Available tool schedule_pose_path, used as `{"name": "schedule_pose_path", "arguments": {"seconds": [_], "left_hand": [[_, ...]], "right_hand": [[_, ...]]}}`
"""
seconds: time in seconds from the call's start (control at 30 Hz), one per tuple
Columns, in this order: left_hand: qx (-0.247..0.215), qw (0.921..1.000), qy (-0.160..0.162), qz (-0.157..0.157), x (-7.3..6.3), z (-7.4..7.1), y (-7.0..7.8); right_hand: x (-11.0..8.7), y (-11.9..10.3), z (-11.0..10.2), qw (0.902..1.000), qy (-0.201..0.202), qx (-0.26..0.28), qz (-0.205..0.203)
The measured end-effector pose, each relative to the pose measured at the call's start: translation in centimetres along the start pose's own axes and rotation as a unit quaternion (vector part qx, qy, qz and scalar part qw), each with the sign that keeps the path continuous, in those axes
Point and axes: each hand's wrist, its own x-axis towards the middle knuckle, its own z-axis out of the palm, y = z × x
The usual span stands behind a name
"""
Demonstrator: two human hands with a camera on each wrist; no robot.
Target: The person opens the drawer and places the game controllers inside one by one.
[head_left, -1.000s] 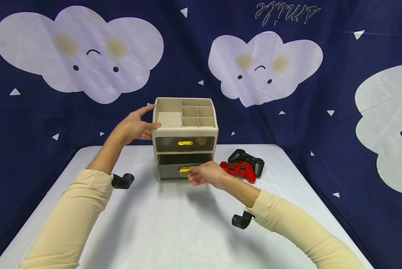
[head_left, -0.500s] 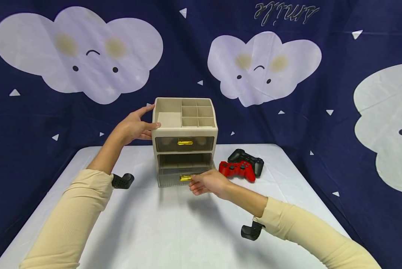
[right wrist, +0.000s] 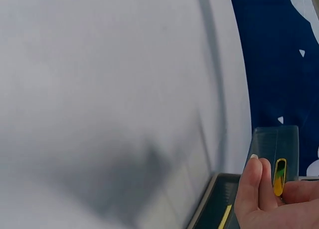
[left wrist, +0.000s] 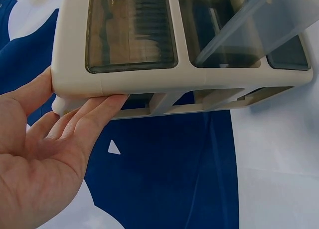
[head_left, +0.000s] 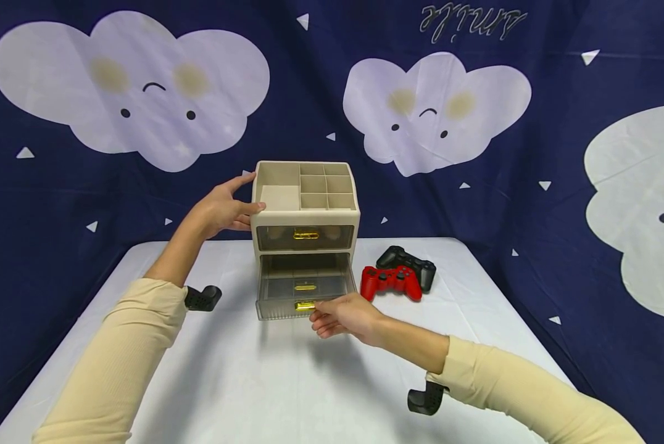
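A cream desktop drawer organizer (head_left: 304,217) with smoky clear drawers stands on the white table. My left hand (head_left: 221,206) grips its upper left side, thumb over the top front edge; in the left wrist view, the left hand's fingers (left wrist: 89,116) lie along the side wall. The middle drawer (head_left: 282,308) is pulled well out and looks bare inside. My right hand (head_left: 345,317) pinches its gold handle (right wrist: 280,176) between thumb and fingers. The top drawer (head_left: 332,237) is closed, and a lower drawer's handle (head_left: 305,286) shows through the clear plastic.
A red game controller (head_left: 390,280) and a black one (head_left: 423,271) lie touching, right of the organizer. A navy cloth with clouds (head_left: 304,80) hangs behind the table (head_left: 287,382). Each forearm wears a black wrist camera (head_left: 203,298).
The right hand has drawn the middle drawer toward me, from slightly open to far out, moving down and nearer. The left hand and the organizer's body stay in place.
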Motion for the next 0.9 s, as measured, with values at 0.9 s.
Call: {"name": "schedule_pose_path", "arguments": {"seconds": [0.9], "left_hand": [[0.004,1.0000,-0.001,0.003,0.0,0.0,0.0]], "right_hand": [[-1.4,-4.1,-2.2,0.9874,-0.130,-0.066,0.061]]}}
